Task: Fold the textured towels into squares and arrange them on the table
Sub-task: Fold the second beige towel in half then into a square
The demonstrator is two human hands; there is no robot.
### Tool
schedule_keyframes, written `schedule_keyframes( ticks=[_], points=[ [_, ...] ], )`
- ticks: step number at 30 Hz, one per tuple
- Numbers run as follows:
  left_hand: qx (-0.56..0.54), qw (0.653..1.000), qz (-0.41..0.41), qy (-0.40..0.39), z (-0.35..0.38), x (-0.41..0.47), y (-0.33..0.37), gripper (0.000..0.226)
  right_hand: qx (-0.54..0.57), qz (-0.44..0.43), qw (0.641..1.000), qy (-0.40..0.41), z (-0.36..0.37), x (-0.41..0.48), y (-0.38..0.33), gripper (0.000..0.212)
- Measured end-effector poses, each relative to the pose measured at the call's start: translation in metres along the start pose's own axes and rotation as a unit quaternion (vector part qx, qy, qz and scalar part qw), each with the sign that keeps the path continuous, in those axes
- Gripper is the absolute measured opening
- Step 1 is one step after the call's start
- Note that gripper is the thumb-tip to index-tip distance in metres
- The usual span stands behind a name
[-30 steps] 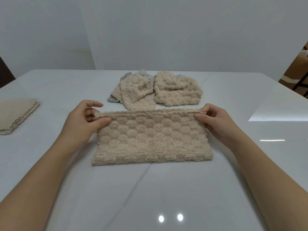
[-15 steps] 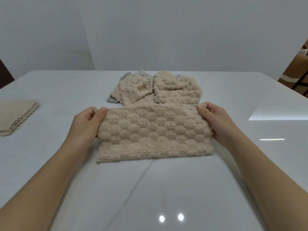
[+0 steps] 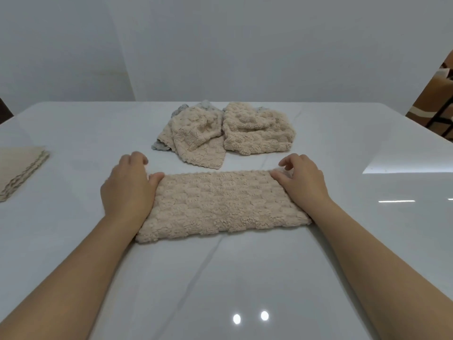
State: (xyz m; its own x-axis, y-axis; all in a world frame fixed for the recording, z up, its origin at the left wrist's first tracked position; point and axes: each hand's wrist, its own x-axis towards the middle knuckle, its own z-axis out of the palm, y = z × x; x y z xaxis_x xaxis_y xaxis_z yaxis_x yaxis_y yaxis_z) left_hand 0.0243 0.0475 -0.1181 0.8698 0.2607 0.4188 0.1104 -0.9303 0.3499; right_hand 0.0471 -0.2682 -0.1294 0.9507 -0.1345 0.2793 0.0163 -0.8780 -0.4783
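A beige textured towel (image 3: 221, 204) lies flat on the white table (image 3: 220, 278) as a wide folded rectangle in front of me. My left hand (image 3: 126, 190) rests over its left end, thumb on the far left corner, fingers curled on the table beyond the edge. My right hand (image 3: 302, 182) rests on the right end, thumb on the far right corner, fingers lifted and apart. Neither hand pinches the cloth. Behind lies a heap of unfolded beige towels (image 3: 257, 130) with a grey towel (image 3: 160, 144) under it.
A stack of flat folded beige cloths (image 3: 18, 168) sits at the table's left edge. A wooden chair (image 3: 438, 101) stands past the far right corner. A white wall rises behind the table.
Both hands held the towel's far edge raised half a second ago. Now that edge lies down flat, and the fingers have loosened from it.
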Motion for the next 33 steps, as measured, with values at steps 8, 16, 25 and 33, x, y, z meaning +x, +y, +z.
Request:
schedule_keyframes(
  ticks=[8, 16, 25, 33],
  points=[
    [-0.003, 0.928, 0.257, -0.269, 0.008, -0.041, 0.095, 0.062, -0.039, -0.004, 0.999, 0.012, 0.000, -0.002, 0.000, 0.048],
    [0.080, 0.945, 0.173, -0.265, 0.009, -0.030, 0.026, 0.067, -0.053, -0.007, 0.998, 0.013, -0.002, -0.005, -0.001, 0.044],
    [0.076, 0.954, 0.136, -0.255, 0.009, -0.030, 0.021, 0.065, -0.017, -0.054, 0.998, 0.017, -0.020, -0.017, -0.035, 0.043],
    [0.066, 0.956, 0.134, -0.254, 0.008, -0.030, 0.021, 0.057, -0.132, -0.210, 0.944, -0.217, 0.034, -0.063, -0.115, 0.059]
  ],
)
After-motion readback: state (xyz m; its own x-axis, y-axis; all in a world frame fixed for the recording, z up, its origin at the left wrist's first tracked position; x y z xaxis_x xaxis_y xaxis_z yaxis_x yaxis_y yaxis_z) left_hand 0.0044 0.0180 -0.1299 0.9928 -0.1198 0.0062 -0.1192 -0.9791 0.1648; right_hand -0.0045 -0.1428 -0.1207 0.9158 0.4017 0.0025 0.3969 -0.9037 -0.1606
